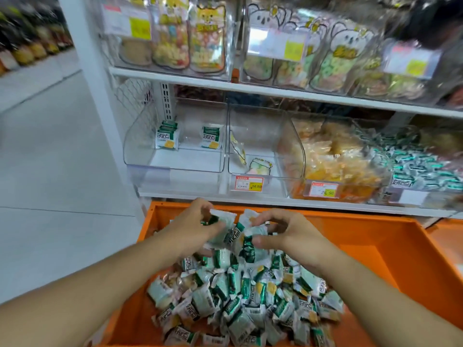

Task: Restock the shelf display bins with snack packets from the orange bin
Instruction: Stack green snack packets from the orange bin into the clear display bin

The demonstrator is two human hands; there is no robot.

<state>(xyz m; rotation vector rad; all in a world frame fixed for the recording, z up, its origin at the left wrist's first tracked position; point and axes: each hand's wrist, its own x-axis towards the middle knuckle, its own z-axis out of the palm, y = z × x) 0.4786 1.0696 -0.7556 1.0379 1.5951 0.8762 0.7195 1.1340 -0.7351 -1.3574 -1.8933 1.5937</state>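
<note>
Small green-and-white snack packets (240,304) lie heaped in the orange plastic bin (370,249) across the lower half of the frame. At mid-left, a clear plastic display bin (175,139) on the white shelf (250,199) holds only two packets. Below it, the left hand (194,226) has its grip clamped on several packets; just right, the right hand (288,234) pinches more, both above the heap.
</note>
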